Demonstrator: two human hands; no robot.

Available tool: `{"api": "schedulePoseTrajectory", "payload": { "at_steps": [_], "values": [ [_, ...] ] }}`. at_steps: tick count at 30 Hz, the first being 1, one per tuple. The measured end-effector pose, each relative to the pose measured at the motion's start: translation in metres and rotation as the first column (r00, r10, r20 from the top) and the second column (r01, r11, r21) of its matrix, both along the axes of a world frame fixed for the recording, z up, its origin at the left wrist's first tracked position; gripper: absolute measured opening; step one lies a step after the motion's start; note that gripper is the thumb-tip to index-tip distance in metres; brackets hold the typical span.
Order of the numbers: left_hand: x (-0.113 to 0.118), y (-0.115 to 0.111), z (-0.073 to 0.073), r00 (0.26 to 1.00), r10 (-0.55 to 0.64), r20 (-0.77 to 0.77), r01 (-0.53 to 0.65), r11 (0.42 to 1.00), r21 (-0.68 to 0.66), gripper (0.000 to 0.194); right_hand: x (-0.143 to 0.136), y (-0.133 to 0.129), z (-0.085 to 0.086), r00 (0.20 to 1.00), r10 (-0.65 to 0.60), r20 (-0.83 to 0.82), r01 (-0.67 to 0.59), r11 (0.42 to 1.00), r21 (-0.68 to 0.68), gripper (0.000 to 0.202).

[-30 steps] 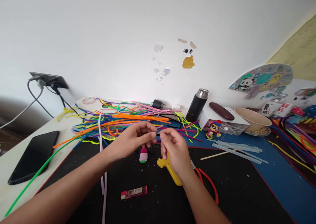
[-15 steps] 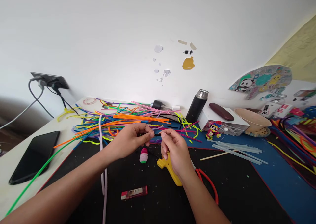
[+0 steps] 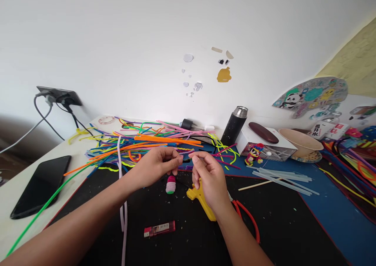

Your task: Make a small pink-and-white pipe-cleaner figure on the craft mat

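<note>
Near the middle of the view, my left hand (image 3: 164,163) pinches one end of a short black piece (image 3: 186,160), which sticks out to the right from its fingertips. Facing it, my right hand (image 3: 207,176) has thumb and forefinger apart, close to the free end of the piece, and holds nothing that I can see. Below the right hand lies a yellow glue gun (image 3: 202,203), partly covered by it. A small pink, white and green roll (image 3: 170,185) stands on the black mat below my left hand.
Colourful pipe cleaners (image 3: 158,139) lie behind the hands. A red lighter (image 3: 159,229) rests in front. To the right are a black flask (image 3: 234,127), a small figure (image 3: 253,155), translucent glue sticks (image 3: 283,176) and a bowl (image 3: 301,142). A phone (image 3: 41,187) lies left.
The right fingertips have let go of the black piece and parted slightly from it. The left hand has stayed in nearly the same place.
</note>
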State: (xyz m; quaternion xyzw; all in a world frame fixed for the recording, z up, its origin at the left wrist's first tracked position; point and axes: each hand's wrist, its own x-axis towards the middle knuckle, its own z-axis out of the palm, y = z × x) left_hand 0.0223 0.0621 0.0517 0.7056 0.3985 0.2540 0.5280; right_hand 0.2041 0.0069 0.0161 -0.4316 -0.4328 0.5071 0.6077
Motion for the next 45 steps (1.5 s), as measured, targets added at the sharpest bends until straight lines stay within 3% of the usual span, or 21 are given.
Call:
{"api": "schedulePoseTrajectory", "payload": {
  "at_steps": [23,38,45],
  "values": [
    [0.0,-0.001,0.006,1.0,0.019,0.007,-0.02,0.999,0.036,0.044,0.0,0.0,-0.004,0.999,0.043,0.027,-0.042,0.998,-0.042,0.035],
    [-0.001,-0.003,0.013,0.999,0.043,0.018,-0.044,0.997,0.061,0.046,-0.001,0.001,-0.002,1.0,-0.017,-0.014,0.017,0.998,-0.053,0.036],
    [-0.001,-0.002,0.007,0.999,0.037,0.016,-0.038,0.995,0.097,0.039,-0.001,0.001,-0.006,1.0,0.017,-0.015,-0.018,0.997,-0.073,0.037]
  ]
}}
